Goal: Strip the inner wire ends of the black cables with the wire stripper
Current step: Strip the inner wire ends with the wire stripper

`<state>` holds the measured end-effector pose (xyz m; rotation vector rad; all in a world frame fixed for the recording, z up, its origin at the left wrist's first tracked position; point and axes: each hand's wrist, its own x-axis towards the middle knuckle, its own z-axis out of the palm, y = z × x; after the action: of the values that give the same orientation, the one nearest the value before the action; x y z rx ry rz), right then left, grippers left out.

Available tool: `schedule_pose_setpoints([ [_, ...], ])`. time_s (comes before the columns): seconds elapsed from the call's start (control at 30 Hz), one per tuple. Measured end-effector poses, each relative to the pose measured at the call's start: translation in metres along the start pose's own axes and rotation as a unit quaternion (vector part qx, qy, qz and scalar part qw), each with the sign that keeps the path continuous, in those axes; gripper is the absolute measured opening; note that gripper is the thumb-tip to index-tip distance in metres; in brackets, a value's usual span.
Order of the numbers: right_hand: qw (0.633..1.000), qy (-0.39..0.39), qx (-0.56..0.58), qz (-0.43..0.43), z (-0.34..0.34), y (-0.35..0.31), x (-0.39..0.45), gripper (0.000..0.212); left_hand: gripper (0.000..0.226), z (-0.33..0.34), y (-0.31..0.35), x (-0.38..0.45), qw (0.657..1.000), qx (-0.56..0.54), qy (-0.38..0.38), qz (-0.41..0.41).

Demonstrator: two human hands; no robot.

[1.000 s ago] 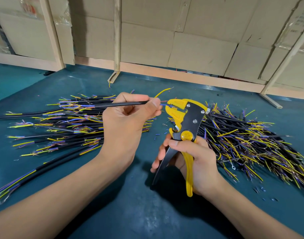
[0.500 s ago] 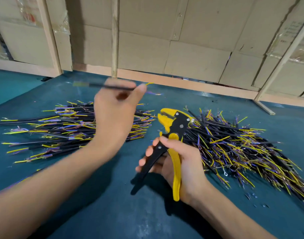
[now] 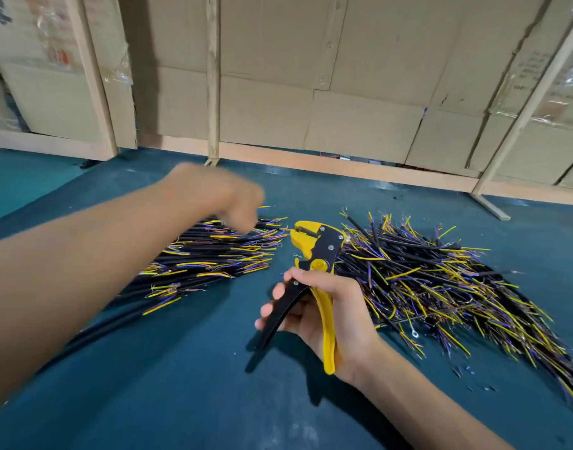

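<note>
My right hand [image 3: 330, 306] grips the two handles of the yellow and black wire stripper [image 3: 319, 245], whose jaws point up and away, with no wire in them. My left hand [image 3: 223, 198] is motion-blurred above the far end of the left pile of black cables [image 3: 213, 258]; its fingers look curled, and no cable shows in it clearly. A second, larger pile of black cables [image 3: 441, 280] with yellow and blue inner wires lies to the right of the stripper.
Everything lies on a teal mat [image 3: 187, 368]. Small cut insulation bits [image 3: 467, 371] are scattered near the right pile. A cardboard wall [image 3: 311, 76] with wooden struts [image 3: 213, 92] closes off the back of the table.
My left hand, which held one black cable at the stripper jaws, pulled it out, lifted it and has swung down over the left pile. The stripper stays in my right hand.
</note>
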<state>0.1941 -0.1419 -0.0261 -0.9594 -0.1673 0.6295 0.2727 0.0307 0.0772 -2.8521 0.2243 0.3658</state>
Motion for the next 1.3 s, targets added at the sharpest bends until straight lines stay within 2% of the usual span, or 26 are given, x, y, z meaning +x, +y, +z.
schedule_pose_setpoints([
  [0.07, 1.0, 0.007, -0.007, -0.003, 0.001, 0.001, 0.001, 0.011, 0.027, 0.039, -0.015, -0.005, 1.0, 0.012, -0.02, -0.014],
  [0.1, 1.0, 0.01, -0.011, -0.004, 0.002, 0.001, 0.002, 0.011, 0.023, 0.05, -0.018, -0.009, 1.0, -0.011, 0.003, -0.007],
  [0.17, 1.0, 0.016, -0.011, -0.005, 0.002, 0.001, 0.002, 0.011, 0.014, 0.068, -0.022, -0.014, 0.994, -0.043, 0.099, -0.006],
  [0.23, 1.0, 0.022, -0.003, -0.007, 0.001, 0.0, 0.002, 0.012, 0.018, 0.078, -0.021, -0.015, 0.987, -0.05, 0.151, -0.004],
  [0.37, 0.999, 0.033, 0.009, -0.015, 0.0, -0.001, 0.001, 0.016, 0.009, 0.09, -0.018, -0.009, 0.989, -0.069, 0.128, -0.025],
  [0.43, 0.999, 0.034, 0.019, -0.016, -0.001, -0.002, 0.0, 0.016, 0.015, 0.095, -0.015, -0.013, 0.988, -0.06, 0.134, -0.052],
  [0.53, 0.999, 0.03, 0.026, -0.017, -0.004, -0.004, 0.001, 0.015, 0.02, 0.106, -0.001, -0.02, 0.962, -0.042, 0.26, -0.067],
  [0.6, 0.999, 0.027, 0.032, -0.02, -0.005, -0.004, -0.001, 0.015, 0.016, 0.108, 0.005, -0.025, 0.923, -0.083, 0.375, -0.012],
  [0.7, 0.998, 0.024, 0.034, -0.049, -0.006, -0.005, -0.003, 0.015, 0.014, 0.101, 0.012, -0.035, 0.812, -0.218, 0.538, 0.064],
  [0.77, 0.995, 0.043, 0.016, -0.088, -0.007, -0.005, -0.002, 0.016, 0.015, 0.1, 0.018, -0.039, 0.747, -0.306, 0.582, 0.098],
  [0.8, 0.992, 0.059, 0.004, -0.107, -0.008, -0.005, -0.002, 0.018, 0.015, 0.101, 0.021, -0.04, 0.734, -0.306, 0.597, 0.104],
  [0.93, 0.985, 0.086, -0.024, -0.148, -0.01, -0.008, -0.002, 0.019, 0.021, 0.1, 0.016, -0.04, 0.758, -0.154, 0.622, 0.124],
  [1.0, 0.982, 0.089, -0.039, -0.161, -0.01, -0.009, -0.003, 0.01, 0.044, 0.099, 0.017, -0.041, 0.768, -0.107, 0.618, 0.128],
  [1.07, 0.98, 0.084, -0.05, -0.175, -0.011, -0.009, -0.003, 0.004, 0.062, 0.099, 0.02, -0.041, 0.779, -0.098, 0.604, 0.137],
  [1.17, 0.978, 0.078, -0.063, -0.183, -0.012, -0.01, -0.003, 0.003, 0.076, 0.098, 0.023, -0.042, 0.824, -0.089, 0.544, 0.131],
  [1.23, 0.978, 0.08, -0.066, -0.183, -0.013, -0.01, -0.003, 0.004, 0.076, 0.098, 0.024, -0.04, 0.847, -0.09, 0.512, 0.109],
  [1.3, 0.977, 0.086, -0.07, -0.182, -0.014, -0.01, -0.002, 0.005, 0.067, 0.099, 0.026, -0.038, 0.859, -0.113, 0.494, 0.075],
])
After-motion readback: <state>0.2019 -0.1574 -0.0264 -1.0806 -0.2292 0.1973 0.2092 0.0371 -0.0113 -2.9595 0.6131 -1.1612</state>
